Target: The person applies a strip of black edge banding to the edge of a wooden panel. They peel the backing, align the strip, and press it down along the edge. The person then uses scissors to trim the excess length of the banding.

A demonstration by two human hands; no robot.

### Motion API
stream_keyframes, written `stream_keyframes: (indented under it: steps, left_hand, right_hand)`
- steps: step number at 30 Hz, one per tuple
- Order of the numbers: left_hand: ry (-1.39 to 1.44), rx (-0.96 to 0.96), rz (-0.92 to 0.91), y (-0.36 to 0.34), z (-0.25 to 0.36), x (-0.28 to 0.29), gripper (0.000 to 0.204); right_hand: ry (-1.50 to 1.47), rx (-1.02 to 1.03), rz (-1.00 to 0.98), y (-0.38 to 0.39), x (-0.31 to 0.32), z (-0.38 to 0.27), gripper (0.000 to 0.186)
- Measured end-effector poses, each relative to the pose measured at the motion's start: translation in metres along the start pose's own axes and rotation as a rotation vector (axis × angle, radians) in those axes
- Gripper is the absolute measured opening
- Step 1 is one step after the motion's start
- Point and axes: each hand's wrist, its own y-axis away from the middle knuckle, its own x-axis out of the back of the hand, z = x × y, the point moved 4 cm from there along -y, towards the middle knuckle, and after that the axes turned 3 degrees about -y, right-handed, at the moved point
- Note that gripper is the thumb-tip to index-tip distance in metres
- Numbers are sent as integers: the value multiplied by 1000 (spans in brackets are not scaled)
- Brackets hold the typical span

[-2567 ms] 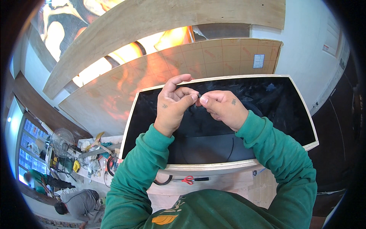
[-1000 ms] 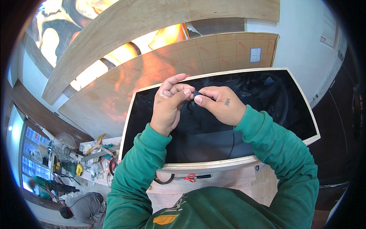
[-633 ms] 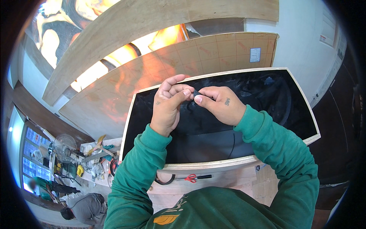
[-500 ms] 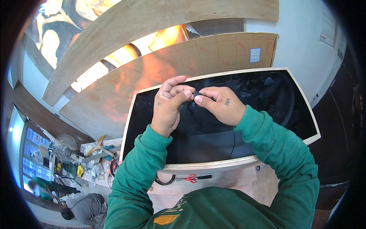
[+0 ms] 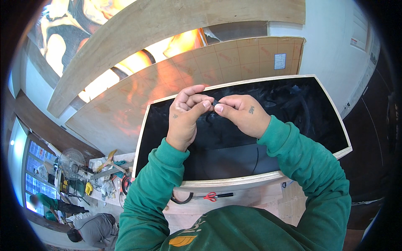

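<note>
My left hand (image 5: 184, 117) and my right hand (image 5: 247, 115) meet above a wood-edged panel (image 5: 317, 138) with a glossy black surface. A small dark piece (image 5: 215, 101) sits pinched between my fingertips, partly hidden by them. The left thumb and fingertips are closed near it, with the index finger raised and curled. The right thumb and index finger press on it from the other side. A thin dark curved strip or reflection shows below my fingers; I cannot make out which.
Red-handled scissors (image 5: 211, 196) and a dark coil (image 5: 181, 199) lie below the panel. Large boards (image 5: 243, 58) stand behind it. At left are a fan (image 5: 71, 161), a cluttered bench (image 5: 106, 188), a person in grey (image 5: 94, 232) and a person in green (image 5: 44, 203).
Since the earliest frame, both hands appear slightly further left, with the view shifted, and the right thumb sits lower on the piece. Over the last half second they barely move.
</note>
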Motion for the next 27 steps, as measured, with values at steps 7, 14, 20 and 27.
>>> stream_keyframes:
  steps: [7,14,20,27]
  left_hand:
    - [-6,3,-4,0,1,-1,41]
    - [-9,7,-1,1,0,0,41]
    - [-12,4,-11,0,-1,0,40]
    - [-42,3,-15,1,1,-3,39]
  right_hand:
    - [29,13,6,1,2,-3,33]
    - [24,23,16,1,2,-2,31]
    - [48,8,12,1,5,-5,30]
    - [115,80,42,2,6,-9,28]
